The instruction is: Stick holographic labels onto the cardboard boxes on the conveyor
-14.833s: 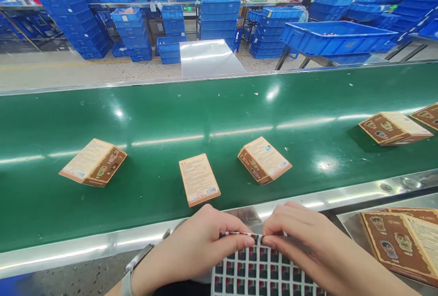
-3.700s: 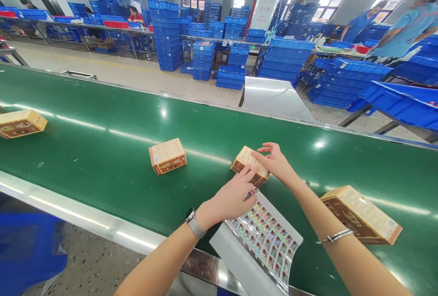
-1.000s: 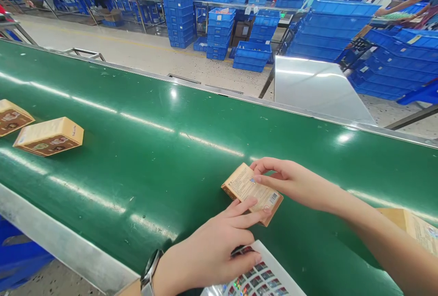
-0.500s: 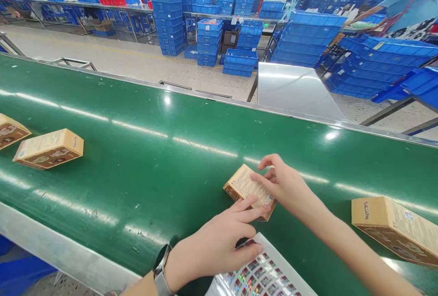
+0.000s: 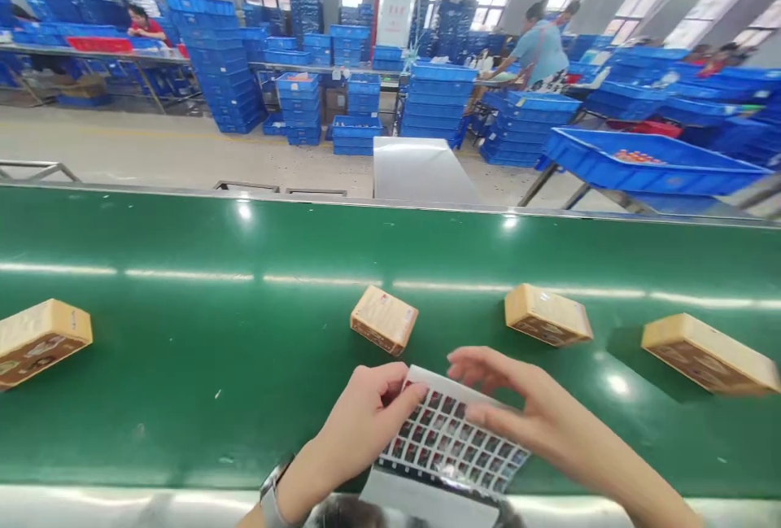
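Note:
My left hand [image 5: 372, 414], with a watch on its wrist, pinches the upper left edge of a sticker sheet [image 5: 445, 438] between thumb and fingers. Rows of small shiny dark and red labels cover the sheet. Over its right part is my right hand [image 5: 506, 394], thumb and fingers apart and slightly blurred; nothing shows between them. Just beyond my left hand, a small tan and brown printed carton [image 5: 384, 318] lies on the green conveyor belt [image 5: 213, 381], touched by neither hand.
More cartons lie on the belt: one at the left [image 5: 45, 341], one right of centre [image 5: 547, 315] and one far right [image 5: 711, 353]. Past the belt's metal edge stand a metal slide [image 5: 421, 166], stacked blue crates [image 5: 211, 64] and a blue tray [image 5: 652, 162]. People work in the background.
Both hands have come off the middle carton, which now lies free. My left hand has drawn back with the sheet, my right hand now hovers over it. The view has swung right.

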`<move>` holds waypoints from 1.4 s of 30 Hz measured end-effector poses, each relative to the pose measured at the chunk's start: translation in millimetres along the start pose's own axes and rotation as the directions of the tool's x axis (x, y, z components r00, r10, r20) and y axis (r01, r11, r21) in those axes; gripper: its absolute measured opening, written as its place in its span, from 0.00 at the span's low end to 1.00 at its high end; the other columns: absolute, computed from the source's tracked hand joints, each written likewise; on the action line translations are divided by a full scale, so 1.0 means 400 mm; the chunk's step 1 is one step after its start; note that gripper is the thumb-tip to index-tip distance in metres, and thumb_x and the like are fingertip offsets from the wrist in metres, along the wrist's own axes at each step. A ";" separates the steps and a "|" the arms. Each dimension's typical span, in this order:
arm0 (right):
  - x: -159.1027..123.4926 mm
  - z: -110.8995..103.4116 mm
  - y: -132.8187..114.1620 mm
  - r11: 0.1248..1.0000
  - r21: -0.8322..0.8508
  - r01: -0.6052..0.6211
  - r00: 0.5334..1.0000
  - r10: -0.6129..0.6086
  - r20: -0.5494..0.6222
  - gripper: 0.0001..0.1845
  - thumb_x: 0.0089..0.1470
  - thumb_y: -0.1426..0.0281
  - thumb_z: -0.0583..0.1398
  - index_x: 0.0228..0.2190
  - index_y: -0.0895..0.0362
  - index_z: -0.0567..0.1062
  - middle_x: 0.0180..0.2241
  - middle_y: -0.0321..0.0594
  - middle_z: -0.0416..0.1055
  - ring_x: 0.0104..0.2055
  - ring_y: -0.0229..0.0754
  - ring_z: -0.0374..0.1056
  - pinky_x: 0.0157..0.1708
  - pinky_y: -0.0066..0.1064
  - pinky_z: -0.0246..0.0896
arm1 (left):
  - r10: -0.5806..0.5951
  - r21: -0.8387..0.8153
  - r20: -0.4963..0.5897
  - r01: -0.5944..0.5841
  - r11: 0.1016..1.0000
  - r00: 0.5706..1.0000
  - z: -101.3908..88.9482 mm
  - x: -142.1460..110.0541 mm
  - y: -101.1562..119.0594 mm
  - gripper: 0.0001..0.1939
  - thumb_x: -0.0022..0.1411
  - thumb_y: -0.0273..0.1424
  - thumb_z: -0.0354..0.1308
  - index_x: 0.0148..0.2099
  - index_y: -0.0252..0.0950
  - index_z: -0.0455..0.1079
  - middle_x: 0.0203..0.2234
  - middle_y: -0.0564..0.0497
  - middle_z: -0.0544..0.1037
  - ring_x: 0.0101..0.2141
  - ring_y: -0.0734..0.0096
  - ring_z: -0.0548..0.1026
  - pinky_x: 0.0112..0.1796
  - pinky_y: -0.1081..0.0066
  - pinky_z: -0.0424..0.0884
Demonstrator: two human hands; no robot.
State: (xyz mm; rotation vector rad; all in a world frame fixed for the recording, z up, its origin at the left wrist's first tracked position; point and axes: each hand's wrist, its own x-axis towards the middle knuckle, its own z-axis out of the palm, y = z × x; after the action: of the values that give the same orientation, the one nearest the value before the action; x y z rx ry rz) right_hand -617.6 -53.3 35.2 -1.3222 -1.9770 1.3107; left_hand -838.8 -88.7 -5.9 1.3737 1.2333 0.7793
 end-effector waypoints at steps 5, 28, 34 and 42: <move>-0.204 0.014 0.037 0.971 0.218 -0.094 0.935 0.162 -0.315 0.21 0.54 0.56 0.65 0.47 0.53 0.75 0.31 0.37 0.73 0.31 0.43 0.71 0.30 0.31 0.69 | -0.053 -0.240 0.181 0.096 0.966 0.982 0.043 -0.014 0.025 0.28 0.61 0.57 0.54 0.30 0.34 0.67 0.21 0.53 0.70 0.24 0.72 0.69 0.28 0.73 0.66; -0.503 0.120 0.056 0.911 0.412 -0.022 0.629 0.333 -0.703 0.16 0.55 0.54 0.65 0.38 0.53 0.80 0.23 0.35 0.69 0.25 0.40 0.68 0.24 0.28 0.66 | 0.063 0.392 0.819 -0.636 0.665 0.571 0.227 0.052 0.281 0.08 0.67 0.30 0.58 0.40 0.39 0.79 0.27 0.54 0.81 0.30 0.70 0.77 0.32 0.74 0.68; -0.516 0.137 0.070 0.868 0.494 -0.051 0.598 0.422 -0.681 0.25 0.57 0.46 0.60 0.43 0.52 0.79 0.22 0.36 0.72 0.24 0.44 0.70 0.23 0.30 0.68 | 0.242 0.309 0.708 -0.599 0.739 0.663 0.354 -0.021 0.223 0.08 0.64 0.30 0.62 0.46 0.38 0.74 0.39 0.50 0.82 0.39 0.64 0.80 0.41 0.67 0.74; -0.578 0.129 0.084 0.863 0.498 -0.088 0.700 0.409 -0.585 0.22 0.60 0.52 0.59 0.47 0.54 0.77 0.30 0.39 0.81 0.32 0.46 0.77 0.34 0.34 0.73 | 0.235 0.198 0.801 -0.614 0.764 0.551 0.379 -0.011 0.204 0.05 0.65 0.25 0.60 0.42 0.38 0.76 0.36 0.52 0.83 0.37 0.68 0.80 0.39 0.71 0.73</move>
State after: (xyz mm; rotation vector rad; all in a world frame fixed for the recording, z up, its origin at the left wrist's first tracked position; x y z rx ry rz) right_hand -534.4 -276.9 16.1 -1.5764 -0.9473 1.0649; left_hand -677.9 -126.3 42.5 2.1735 0.3855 0.1448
